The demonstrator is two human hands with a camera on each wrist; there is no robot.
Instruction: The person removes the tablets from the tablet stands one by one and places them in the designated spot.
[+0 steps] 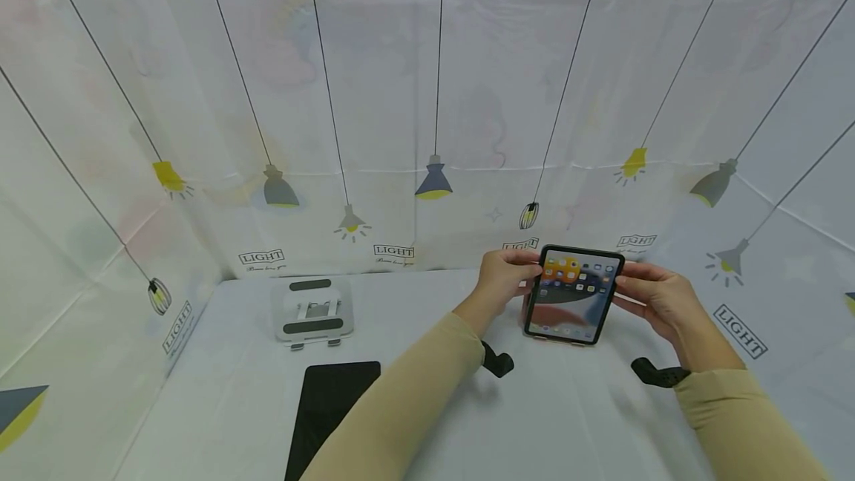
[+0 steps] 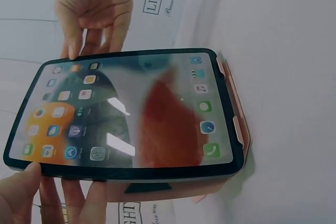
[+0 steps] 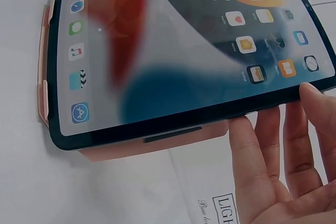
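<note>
In the head view, a lit tablet is held at the far right part of the white surface, tilted back. One side edge is gripped by the left hand, the other by the right hand. Farther left, a silver stand is laid near the backdrop, and in front of it a dark tablet is partly covered by the left sleeve.

In the left wrist view, the lit tablet is seen in front of a pink stand, its lower edge set at the stand's two lips. Its edge is pinched near the upper corner by the left hand, the thumb placed in front; the opposite edge is held by the right hand.

In the right wrist view, app icons are shown on the screen, and the right hand's thumb is pressed to the front edge, with its fingers placed underneath.
</note>
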